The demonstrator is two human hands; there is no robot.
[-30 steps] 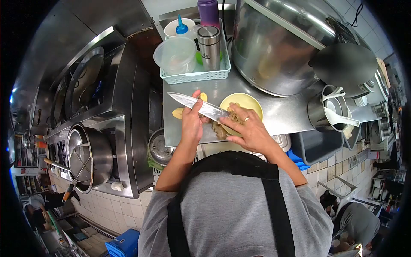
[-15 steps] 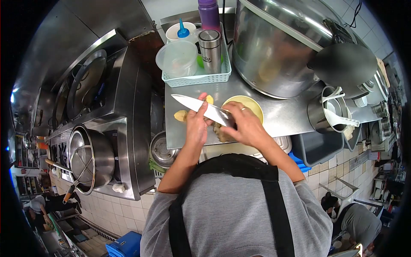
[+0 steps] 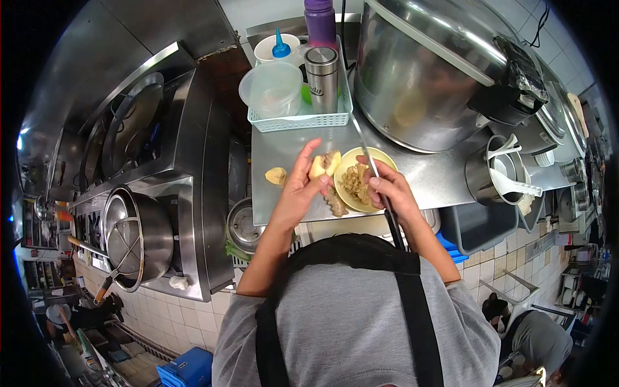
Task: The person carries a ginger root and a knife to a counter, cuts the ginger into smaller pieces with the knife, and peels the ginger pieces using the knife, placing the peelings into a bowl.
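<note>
My left hand (image 3: 296, 192) grips a partly peeled, pale yellow piece of ginger (image 3: 324, 166) between thumb and fingers. In my right hand (image 3: 396, 195) is a large kitchen knife (image 3: 365, 143), its blade pointing away from me over a yellow bowl (image 3: 349, 157). Brownish peelings (image 3: 354, 183) lie in that bowl. A knobbly brown piece of unpeeled ginger (image 3: 335, 204) rests on the steel counter (image 3: 263, 205), between my hands and beside the bowl. Left of my left hand lies a pale, peeled piece of ginger (image 3: 276, 175). The blade and the held ginger are apart.
A light-blue basket (image 3: 301, 122) behind my hands holds a steel flask (image 3: 321, 80), a purple bottle (image 3: 320, 24) and plastic tubs. A big steel cooker (image 3: 412, 84) stands behind the bowl. At right is a pot with ladles (image 3: 485, 169); at left, a stove with a pot (image 3: 155, 233).
The knife has swung from lying across my left hand to pointing forward over the bowl. My right hand moved right, uncovering the bowl's peelings. The ginger in my left hand now shows more fully.
</note>
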